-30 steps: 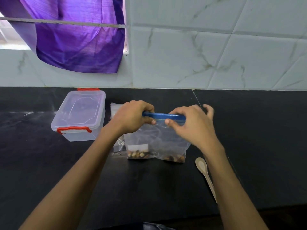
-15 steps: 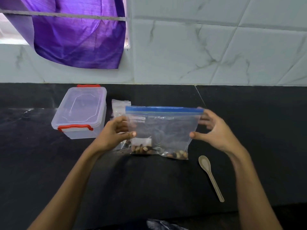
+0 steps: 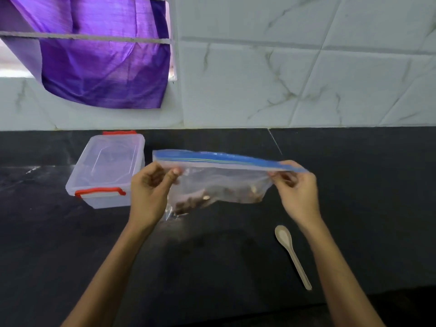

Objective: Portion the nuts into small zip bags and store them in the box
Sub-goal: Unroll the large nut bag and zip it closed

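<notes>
two hands (image 3: 147, 197) (image 3: 298, 194), one zip bag (image 3: 219, 180), one lidded box (image 3: 106, 168), one spoon (image 3: 292, 253), one purple cloth (image 3: 103, 64)

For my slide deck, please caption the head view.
Both hands, left hand and right hand, hold a zip bag of nuts beside a lidded box.

Zip bag (image 3: 219, 185) clear glossy plastic; box (image 3: 106, 171) translucent plastic (red clips); counter (image 3: 354, 185) matt black; spoon (image 3: 292, 253) matt beige.
</notes>
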Available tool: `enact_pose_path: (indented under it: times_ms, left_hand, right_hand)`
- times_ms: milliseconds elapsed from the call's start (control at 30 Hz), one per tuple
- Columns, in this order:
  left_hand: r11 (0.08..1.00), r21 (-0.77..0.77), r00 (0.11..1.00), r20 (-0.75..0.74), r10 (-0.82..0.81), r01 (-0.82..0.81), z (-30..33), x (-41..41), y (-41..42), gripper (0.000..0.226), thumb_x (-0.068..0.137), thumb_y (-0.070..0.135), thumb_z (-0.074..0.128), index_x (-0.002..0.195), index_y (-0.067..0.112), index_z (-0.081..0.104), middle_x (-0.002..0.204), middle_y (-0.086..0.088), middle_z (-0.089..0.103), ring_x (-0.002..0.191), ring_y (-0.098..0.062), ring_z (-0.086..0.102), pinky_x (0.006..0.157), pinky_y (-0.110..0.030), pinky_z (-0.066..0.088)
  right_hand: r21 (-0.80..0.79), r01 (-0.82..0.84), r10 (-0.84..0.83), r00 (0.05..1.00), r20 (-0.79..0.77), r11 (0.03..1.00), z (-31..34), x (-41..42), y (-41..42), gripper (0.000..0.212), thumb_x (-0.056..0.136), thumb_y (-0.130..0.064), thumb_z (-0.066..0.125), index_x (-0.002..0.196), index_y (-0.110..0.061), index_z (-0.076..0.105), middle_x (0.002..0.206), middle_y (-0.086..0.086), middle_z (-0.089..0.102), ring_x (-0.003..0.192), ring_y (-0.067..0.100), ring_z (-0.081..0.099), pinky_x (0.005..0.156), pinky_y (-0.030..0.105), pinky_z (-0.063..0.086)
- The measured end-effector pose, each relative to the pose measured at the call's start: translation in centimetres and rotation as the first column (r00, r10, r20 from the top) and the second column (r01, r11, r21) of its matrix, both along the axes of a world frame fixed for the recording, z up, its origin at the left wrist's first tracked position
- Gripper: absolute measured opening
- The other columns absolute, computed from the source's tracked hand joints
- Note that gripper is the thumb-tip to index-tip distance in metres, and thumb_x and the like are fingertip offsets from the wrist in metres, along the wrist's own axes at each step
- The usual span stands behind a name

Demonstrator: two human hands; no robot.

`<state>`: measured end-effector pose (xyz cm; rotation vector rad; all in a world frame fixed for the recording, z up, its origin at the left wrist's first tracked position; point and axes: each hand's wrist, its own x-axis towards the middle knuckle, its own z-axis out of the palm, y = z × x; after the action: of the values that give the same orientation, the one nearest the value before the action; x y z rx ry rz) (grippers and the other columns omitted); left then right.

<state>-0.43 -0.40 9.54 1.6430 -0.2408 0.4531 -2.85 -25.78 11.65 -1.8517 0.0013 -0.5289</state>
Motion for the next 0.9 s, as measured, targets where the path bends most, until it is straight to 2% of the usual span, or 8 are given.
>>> enact_pose_path:
  times_ms: [167, 333, 400, 500, 567, 667, 800, 900]
  left_hand:
    - [0.999, -0.019, 0.991, 0.129, 0.043, -0.041, 0.3, -1.0, -0.4, 0.005, 0.085, 0.024, 0.065, 0.084, 0.019, 0.063, 0.078, 0.017, 0.069, 0.072, -0.002, 0.065, 0.067, -0.016, 0.053]
    - [0.992, -0.002, 0.971, 0.202, 0.126, -0.128, 0.0, -1.7, -1.4, 0.012, 0.094, 0.017, 0.052, 0.084, 0.021, 0.059, 0.079, 0.024, 0.064, 0.066, 0.002, 0.06, 0.056, -0.011, 0.047]
    - [0.972, 0.044, 0.942, 0.259, 0.212, -0.231, -0.1, -2.1, -2.1, 0.022, 0.096, 0.016, 0.047, 0.081, 0.032, 0.052, 0.072, 0.019, 0.058, 0.063, 0.005, 0.056, 0.055, -0.006, 0.041]
    - [0.935, 0.167, 0.905, 0.349, 0.242, -0.314, -0.7, -2.0, -2.3, 0.016, 0.098, 0.02, 0.041, 0.084, 0.022, 0.049, 0.065, 0.006, 0.05, 0.06, -0.003, 0.052, 0.054, -0.01, 0.038]
    - [0.911, 0.279, 0.938, 0.253, 0.235, -0.303, -1.5, -1.5, -2.2, 0.019, 0.1, 0.027, 0.041, 0.088, 0.016, 0.05, 0.06, -0.005, 0.052, 0.052, -0.016, 0.048, 0.049, -0.028, 0.039]
    - [0.912, 0.347, 0.966, -0.057, 0.252, -0.217, -3.3, -0.1, -2.2, 0.021, 0.099, 0.028, 0.044, 0.084, 0.015, 0.05, 0.064, -0.001, 0.055, 0.051, -0.012, 0.046, 0.047, -0.026, 0.038]
    - [0.864, 0.491, 0.888, -0.34, 0.309, -0.113, -6.4, 0.6, -2.5, 0.014, 0.099, 0.027, 0.045, 0.091, 0.015, 0.046, 0.082, -0.007, 0.062, 0.058, -0.014, 0.05, 0.046, -0.028, 0.035]
    - [0.823, 0.567, 0.824, -0.454, 0.34, -0.027, -8.1, -0.2, -2.8, 0.014, 0.099, 0.027, 0.045, 0.107, 0.017, 0.041, 0.099, -0.008, 0.061, 0.082, -0.026, 0.06, 0.065, -0.036, 0.046]
  right_hand:
    - [-0.008, 0.026, -0.025, 0.997, 0.073, 1.0, 0.3, -0.9, 0.1, 0.031, 0.079, 0.013, 0.06, 0.085, -0.017, 0.064, 0.081, -0.009, 0.064, 0.076, -0.004, 0.062, 0.063, 0.011, 0.05]
    - [-0.025, 0.023, -0.02, 0.991, 0.131, 0.999, -0.4, -1.2, 0.4, 0.029, 0.085, 0.007, 0.059, 0.089, -0.023, 0.058, 0.083, -0.011, 0.06, 0.081, 0.003, 0.061, 0.066, 0.014, 0.049]
    - [-0.012, 0.023, -0.02, 0.988, 0.156, 1.0, -1.0, -1.4, 0.9, 0.024, 0.092, -0.004, 0.055, 0.089, -0.027, 0.054, 0.082, -0.009, 0.058, 0.078, 0.006, 0.059, 0.065, 0.019, 0.05]
    - [-0.066, 0.159, -0.142, 0.966, 0.215, 0.985, -1.9, -1.0, 1.7, 0.011, 0.098, -0.017, 0.045, 0.09, -0.023, 0.05, 0.07, -0.005, 0.054, 0.061, 0.007, 0.054, 0.053, 0.017, 0.043]
    - [-0.131, 0.217, -0.195, 0.968, 0.16, 0.967, -2.8, -0.6, 2.1, 0.013, 0.1, -0.022, 0.04, 0.092, -0.016, 0.05, 0.063, 0.001, 0.054, 0.055, 0.014, 0.051, 0.047, 0.025, 0.038]
    - [-0.207, 0.14, -0.16, 0.983, -0.085, 0.968, -4.5, 0.5, 1.8, 0.02, 0.1, -0.031, 0.036, 0.097, -0.013, 0.045, 0.075, 0.002, 0.059, 0.066, 0.014, 0.059, 0.059, 0.034, 0.048]
    - [-0.344, 0.045, -0.217, 0.849, -0.482, 0.938, -8.3, 1.6, 1.3, 0.021, 0.1, -0.035, 0.036, 0.106, -0.015, 0.038, 0.098, 0.01, 0.062, 0.085, 0.026, 0.061, 0.075, 0.046, 0.051]
    - [-0.431, -0.038, -0.252, 0.763, -0.595, 0.901, -10.0, 1.3, 1.5, 0.027, 0.098, -0.037, 0.041, 0.115, -0.016, 0.035, 0.109, 0.012, 0.06, 0.09, 0.026, 0.06, 0.075, 0.041, 0.05]
